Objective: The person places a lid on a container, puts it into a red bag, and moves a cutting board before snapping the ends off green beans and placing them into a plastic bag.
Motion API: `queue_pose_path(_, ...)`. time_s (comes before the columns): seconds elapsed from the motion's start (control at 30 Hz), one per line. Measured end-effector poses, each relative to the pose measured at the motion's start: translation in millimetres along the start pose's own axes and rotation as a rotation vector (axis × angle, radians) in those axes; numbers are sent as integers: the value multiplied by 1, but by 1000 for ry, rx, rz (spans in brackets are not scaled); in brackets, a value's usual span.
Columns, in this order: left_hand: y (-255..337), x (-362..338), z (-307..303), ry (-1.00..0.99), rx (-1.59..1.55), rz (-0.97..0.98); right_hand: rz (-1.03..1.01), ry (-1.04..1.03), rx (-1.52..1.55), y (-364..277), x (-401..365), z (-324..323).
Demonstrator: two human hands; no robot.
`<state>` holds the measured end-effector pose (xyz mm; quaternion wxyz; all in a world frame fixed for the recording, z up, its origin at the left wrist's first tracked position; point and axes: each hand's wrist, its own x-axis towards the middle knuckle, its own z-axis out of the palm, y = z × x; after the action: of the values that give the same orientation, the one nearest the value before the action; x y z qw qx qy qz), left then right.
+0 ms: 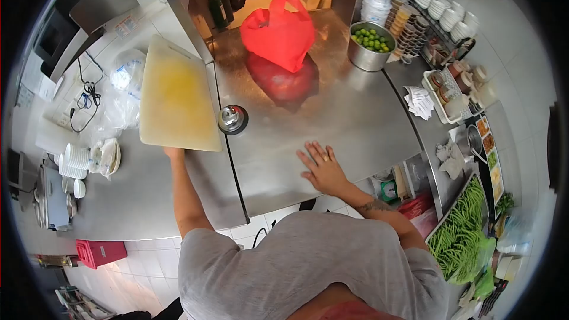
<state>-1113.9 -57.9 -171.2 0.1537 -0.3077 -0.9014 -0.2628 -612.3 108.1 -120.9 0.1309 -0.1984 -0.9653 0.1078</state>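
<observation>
My left hand (174, 152) is at the bottom edge of a yellow-stained cutting board (178, 98), its fingers mostly hidden under the board. The board is over the left part of the steel counter (272, 172). My right hand (320, 168) rests on the counter with its fingers spread and nothing in them. Between the board and my right hand stands a silver call bell (232, 120). Farther back, a red bag (278, 32) with a handle sits on the counter, its reflection showing in the steel.
A metal pot of green limes (355, 58) stands at the back right. Stacked white bowls (77, 157) and plastic bags (123, 106) are on the left. Along the right are paper slips (419, 103), a condiment basket (441, 112) and a tray of green beans (459, 234).
</observation>
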Motion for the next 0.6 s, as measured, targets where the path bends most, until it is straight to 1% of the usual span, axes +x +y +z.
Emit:
queue_pose_path(0.03,-8,3,1,4,-9,-31,-24,-28,-18,-7,-12,-4)
queue_pose_path(0.1,-38,3,6,16,-8,-113,24,-62,-68,-14,-35,-8)
queue_pose_path(0.17,-41,-14,-13,-70,-903,-819,37,-60,-119,-15,-61,-7)
queue_pose_path(0.2,-17,-28,-39,-40,-1067,-863,71,-73,-131,-19,-74,-11)
queue_pose_path(0.27,9,-53,-67,-4,-1350,-941,142,-97,-153,-26,-104,-16)
queue_pose_path(0.33,9,-68,-83,-66,-1437,-892,253,1,-156,-27,-138,-7)
queue_pose_path(0.37,11,-77,-97,-128,-1481,-818,317,51,-92,-26,-158,4)
queue_pose_path(0.4,19,-87,-115,-141,-1464,-767,386,100,-30,-23,-180,22)
queue_pose_path(0.47,34,-97,-152,-158,-1406,-719,635,-118,59,-11,-235,76)
queue_pose_path(0.53,35,-96,-172,-163,-1379,-678,636,-105,278,-4,-295,125)
queue_pose_path(0.6,26,-91,-178,-66,-1132,-558,855,-360,522,-22,-328,132)
